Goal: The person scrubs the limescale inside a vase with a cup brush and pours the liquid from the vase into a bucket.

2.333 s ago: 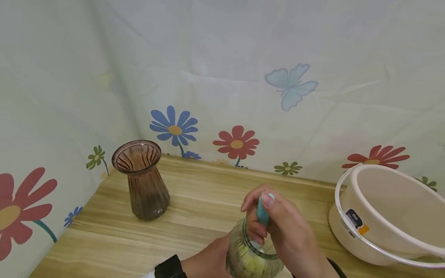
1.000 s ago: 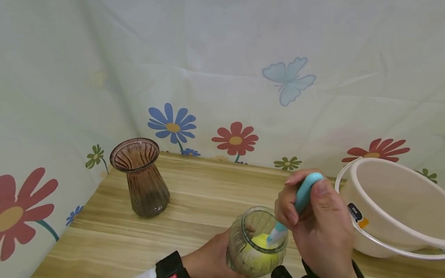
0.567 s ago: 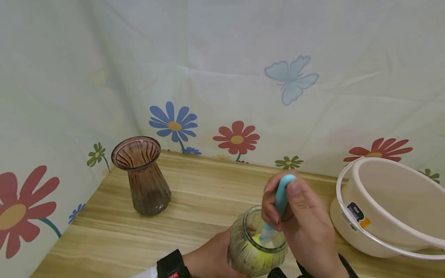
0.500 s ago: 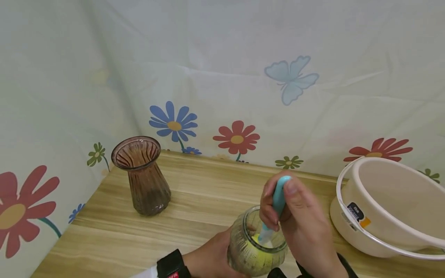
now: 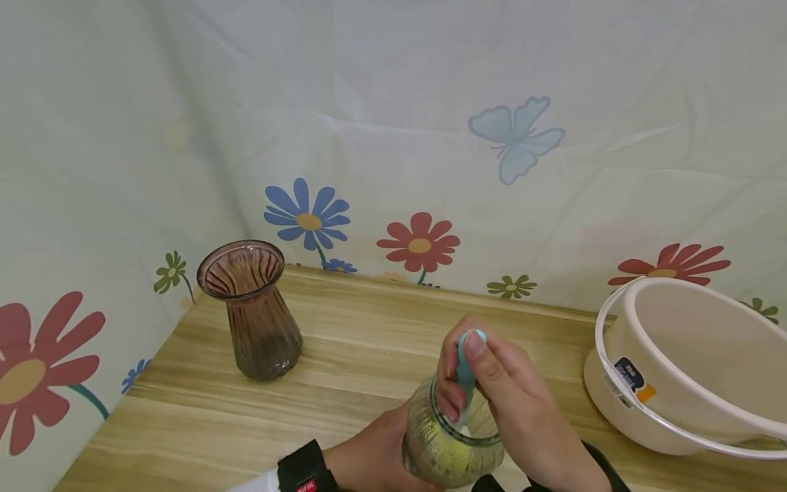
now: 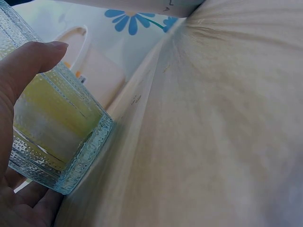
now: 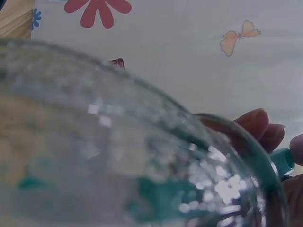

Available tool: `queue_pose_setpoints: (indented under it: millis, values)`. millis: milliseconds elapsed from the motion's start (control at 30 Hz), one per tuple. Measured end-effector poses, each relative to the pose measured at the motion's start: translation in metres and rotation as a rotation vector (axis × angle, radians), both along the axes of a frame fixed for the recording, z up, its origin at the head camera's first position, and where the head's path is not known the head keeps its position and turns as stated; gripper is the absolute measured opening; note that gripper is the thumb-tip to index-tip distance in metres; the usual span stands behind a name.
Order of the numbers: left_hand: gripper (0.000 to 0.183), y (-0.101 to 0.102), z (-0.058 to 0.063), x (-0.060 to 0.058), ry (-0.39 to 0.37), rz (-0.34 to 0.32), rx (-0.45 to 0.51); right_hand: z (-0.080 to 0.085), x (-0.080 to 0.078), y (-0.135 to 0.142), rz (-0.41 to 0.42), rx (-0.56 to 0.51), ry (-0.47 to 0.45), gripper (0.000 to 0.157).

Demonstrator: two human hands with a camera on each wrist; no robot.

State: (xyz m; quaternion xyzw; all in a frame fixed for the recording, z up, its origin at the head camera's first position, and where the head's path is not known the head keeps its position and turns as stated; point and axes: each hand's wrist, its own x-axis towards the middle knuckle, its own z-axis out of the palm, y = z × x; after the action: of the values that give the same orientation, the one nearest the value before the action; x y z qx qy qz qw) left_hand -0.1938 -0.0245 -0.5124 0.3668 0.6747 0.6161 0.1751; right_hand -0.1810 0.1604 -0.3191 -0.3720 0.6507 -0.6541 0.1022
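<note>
My left hand (image 5: 378, 447) grips a ribbed clear glass jar (image 5: 424, 447) from its left side; in the left wrist view the thumb lies across the glass. Inside the jar is the yellow sponge head of a cup brush, visible through the wall. The brush's teal handle (image 5: 465, 372) is held in my right hand (image 5: 522, 406), thumb near its top end and fingers dipping inside the jar's rim. Close up in the right wrist view, the glass (image 7: 94, 137) covers much of the brush. In the left wrist view, the jar's base (image 6: 87, 153) is close to the tabletop.
A brown-purple fluted glass vase (image 5: 264, 328) stands upright at the back left of the wood-grain table (image 5: 344, 328). At the right is a cream bucket (image 5: 615, 403) with a pale handle. A flower-printed curtain (image 5: 393, 150) hangs behind and at the left.
After lifting to the right earlier, my right hand has come down and leftward, pushing the brush deeper into the jar. My left hand and the jar stay nearly in place.
</note>
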Motion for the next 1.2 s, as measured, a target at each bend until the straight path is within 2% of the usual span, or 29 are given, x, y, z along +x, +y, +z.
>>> queue_pose_setpoints:
  millis: [100, 267, 333, 500, 633, 767, 867, 1033, 1200]
  values:
    - [0.083, 0.000, 0.001, 0.000, -0.014, -0.001, 0.002, -0.001, 0.000, 0.000, 0.015, -0.008, 0.015, 0.037]
    - [0.080, -0.001, 0.000, 0.001, -0.025, 0.003, -0.006, -0.006, -0.001, 0.001, -0.006, -0.053, 0.015, 0.037]
    - [0.079, -0.001, 0.000, 0.001, -0.040, 0.001, -0.008, -0.010, -0.002, 0.002, -0.006, -0.121, 0.016, 0.037]
    - [0.083, -0.001, -0.001, 0.000, -0.049, -0.015, -0.006, -0.020, -0.011, 0.004, 0.081, -0.396, 0.096, 0.040]
    - [0.084, -0.001, 0.000, 0.000, -0.035, -0.013, -0.009, -0.019, -0.012, 0.004, 0.102, -0.572, 0.172, 0.043]
    - [0.088, 0.000, 0.001, 0.000, -0.043, -0.013, -0.005, -0.016, -0.010, 0.005, 0.108, -0.696, 0.259, 0.043]
    - [0.092, 0.001, 0.002, 0.000, -0.067, -0.025, 0.004, -0.017, -0.011, 0.007, 0.146, -0.760, 0.300, 0.043]
    - [0.094, 0.001, 0.002, -0.001, -0.084, -0.037, 0.012, -0.019, -0.012, 0.007, 0.198, -0.819, 0.296, 0.044]
    - [0.092, 0.000, 0.001, -0.001, -0.040, -0.025, 0.000, -0.019, -0.012, 0.001, 0.157, -0.821, 0.273, 0.044]
